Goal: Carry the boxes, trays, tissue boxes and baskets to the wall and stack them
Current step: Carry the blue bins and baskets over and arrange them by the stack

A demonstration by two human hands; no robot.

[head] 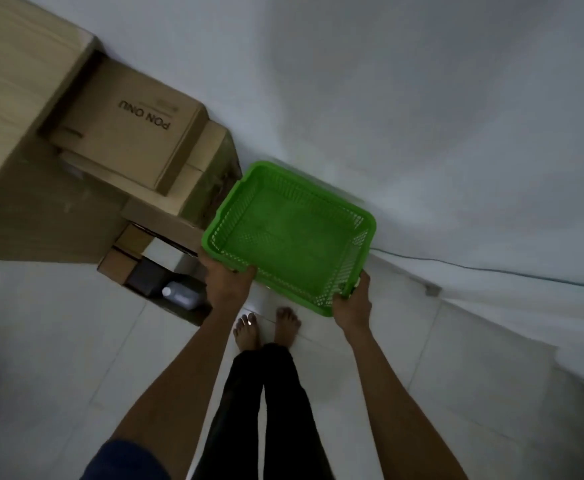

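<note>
A shallow green plastic basket (288,233) with perforated sides is held level in front of me, above the floor and close to the white wall (404,98). My left hand (228,282) grips its near left rim. My right hand (352,303) grips its near right corner. The basket holds nothing. To its left stands a stack of cardboard boxes (134,133) against the wall, the top one printed with dark letters.
A wooden cabinet (13,98) rises at the far left beside the stack. Smaller boxes and a plastic bottle (181,296) sit low at the stack's near side. A thin cable (491,270) runs along the wall's base. My bare feet (266,327) stand on pale tiles.
</note>
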